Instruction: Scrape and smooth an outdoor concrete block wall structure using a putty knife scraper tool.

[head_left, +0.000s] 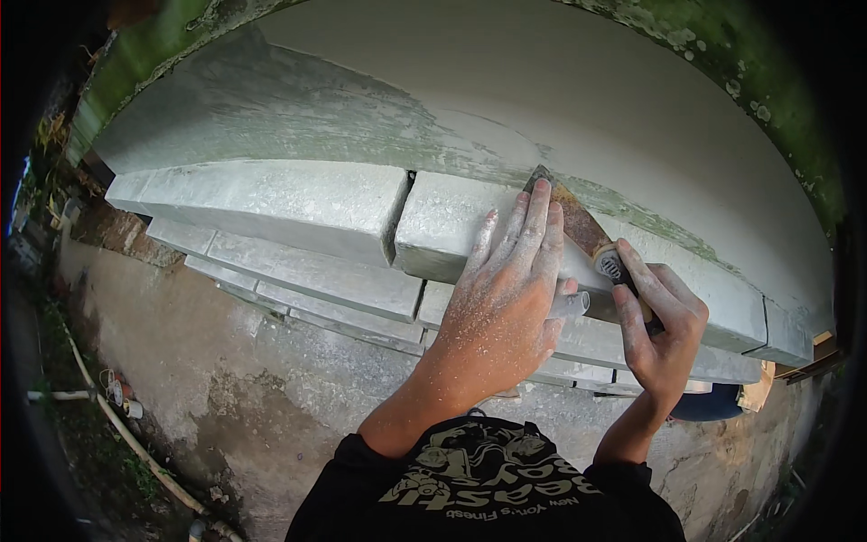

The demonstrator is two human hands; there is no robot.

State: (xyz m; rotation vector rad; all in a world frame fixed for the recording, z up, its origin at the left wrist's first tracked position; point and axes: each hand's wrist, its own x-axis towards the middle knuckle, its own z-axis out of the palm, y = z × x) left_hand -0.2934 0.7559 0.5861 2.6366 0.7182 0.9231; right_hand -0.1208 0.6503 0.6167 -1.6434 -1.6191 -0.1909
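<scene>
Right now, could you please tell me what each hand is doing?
Left hand: open, fingers spread flat on the top grey block, fingertips on the scraper blade.
Right hand: closed around the scraper's handle.

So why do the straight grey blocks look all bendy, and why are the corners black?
In the head view the fisheye lens curves the long grey concrete blocks toward the rim and leaves black corners. Light is soft daylight with no glare. The dusty left hand, the right hand and the rusty flat metal scraper look sharp.
</scene>
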